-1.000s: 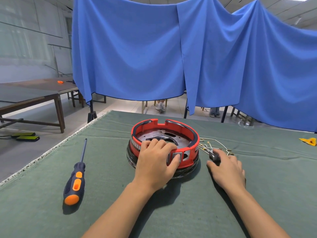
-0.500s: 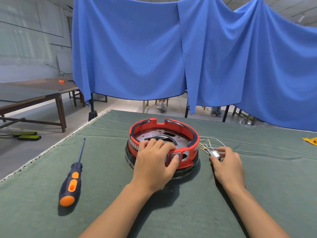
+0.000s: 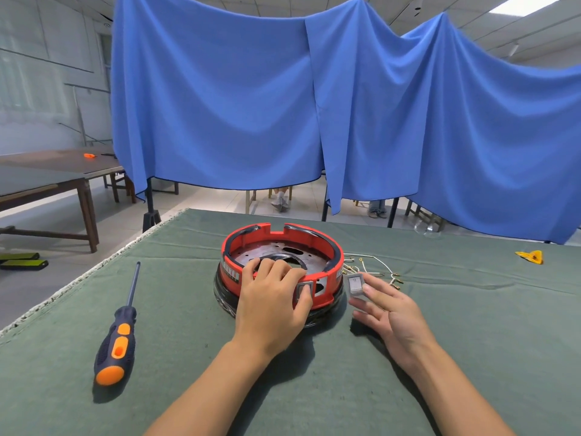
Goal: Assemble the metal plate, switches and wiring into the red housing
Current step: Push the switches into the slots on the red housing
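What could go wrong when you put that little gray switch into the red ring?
The loose switch, pinched in the right hand, trails thin wires across the cloth; they might snag or pull off. The empty slot in the red housing looks snug, so the switch could jam crooked despite the left hand steadying it.

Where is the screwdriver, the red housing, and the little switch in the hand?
screwdriver [image 3: 115, 344]: head view, on its handle.
red housing [image 3: 314, 236]: head view, on its far rim.
switch [image 3: 355, 284]: head view, on its face.
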A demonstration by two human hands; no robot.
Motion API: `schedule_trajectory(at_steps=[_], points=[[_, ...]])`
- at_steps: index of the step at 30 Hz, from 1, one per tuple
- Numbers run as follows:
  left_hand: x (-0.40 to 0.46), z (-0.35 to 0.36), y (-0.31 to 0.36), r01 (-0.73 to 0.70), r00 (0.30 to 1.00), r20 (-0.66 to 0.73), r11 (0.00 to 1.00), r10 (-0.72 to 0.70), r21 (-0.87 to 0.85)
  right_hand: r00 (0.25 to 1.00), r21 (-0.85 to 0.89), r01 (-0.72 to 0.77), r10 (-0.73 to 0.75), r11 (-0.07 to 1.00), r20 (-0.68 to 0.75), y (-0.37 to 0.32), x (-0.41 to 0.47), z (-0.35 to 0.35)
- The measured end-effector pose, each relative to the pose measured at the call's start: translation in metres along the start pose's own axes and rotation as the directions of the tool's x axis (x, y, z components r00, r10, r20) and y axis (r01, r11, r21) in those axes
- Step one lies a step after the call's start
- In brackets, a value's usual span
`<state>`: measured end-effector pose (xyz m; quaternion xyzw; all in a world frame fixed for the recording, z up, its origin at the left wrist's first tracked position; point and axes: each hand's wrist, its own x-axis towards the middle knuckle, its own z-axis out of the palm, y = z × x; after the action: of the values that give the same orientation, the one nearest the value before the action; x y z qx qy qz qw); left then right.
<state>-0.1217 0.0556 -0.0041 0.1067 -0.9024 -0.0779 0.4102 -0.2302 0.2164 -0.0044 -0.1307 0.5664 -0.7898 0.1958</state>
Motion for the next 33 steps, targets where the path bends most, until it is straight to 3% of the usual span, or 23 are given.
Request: schedule_trajectory(at_steps=[11, 18, 22, 29, 33], points=[[0.001, 0.001, 0.006, -0.038, 0.997, 0.071, 0.998, 0.034, 0.046, 0.97, 0.294, -0.186, 0.128, 0.937, 0.207, 0.003, -0.031, 0.008], [0.001, 0.001, 0.001, -0.042, 0.998, 0.05, 0.998, 0.044, -0.042, 0.992, 0.129, -0.09, 0.078, 0.987, 0.1, 0.006, -0.031, 0.017], [0.0, 0.0, -0.002, -0.064, 0.997, 0.022, 0.991, 0.067, -0.115, 0.997, 0.122, -0.062, 0.056, 0.991, 0.055, 0.009, -0.03, 0.02], [0.0, 0.0, 0.002, -0.055, 0.998, 0.02, 0.991, 0.058, -0.123, 0.998, 0.124, -0.015, 0.006, 0.992, 0.07, 0.007, -0.031, 0.022], [-0.001, 0.0, 0.003, -0.043, 0.998, 0.032, 0.993, 0.047, -0.112, 0.997, 0.022, 0.033, -0.035, 0.999, 0.07, 0.008, -0.035, 0.027]])
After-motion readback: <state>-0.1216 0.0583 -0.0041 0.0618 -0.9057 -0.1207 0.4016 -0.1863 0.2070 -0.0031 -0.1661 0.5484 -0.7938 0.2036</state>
